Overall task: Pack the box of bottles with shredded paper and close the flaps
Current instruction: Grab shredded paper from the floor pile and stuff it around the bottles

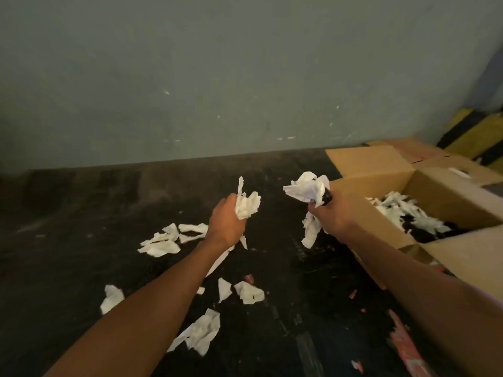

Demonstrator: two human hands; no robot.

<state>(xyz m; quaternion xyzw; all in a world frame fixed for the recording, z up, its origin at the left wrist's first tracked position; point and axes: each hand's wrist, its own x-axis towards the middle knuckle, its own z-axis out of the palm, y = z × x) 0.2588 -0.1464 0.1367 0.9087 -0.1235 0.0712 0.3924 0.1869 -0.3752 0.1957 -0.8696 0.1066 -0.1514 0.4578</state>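
Two bare hands are being held out above a dark, scuffed floor (81,240). A crumpled wad of white paper (247,204) is being gripped by the left hand (227,223), its fingers curled round the wad and a long strip trailing down past the wrist toward 6 o'clock. A second, larger bunch of white paper (307,190) is being clutched by the right hand (330,213), fingers closed round it, with one loose tail hanging at 7 o'clock of the fist; something small and dark is also being pinched there, though what it is cannot be told. One open cardboard box (381,170) is being shown at 3 o'clock of the right hand, just beside it, its flaps standing open; white paper shreds (405,210) are lying inside over dark shapes too blurred to be counted as bottles. About seven loose paper scraps (160,240) are being left scattered on the floor, from 9 o'clock to 6 o'clock of the left hand. One grey-green wall (217,77) is rising behind, and further flattened cardboard (419,151) is lying at 1 o'clock of the box.
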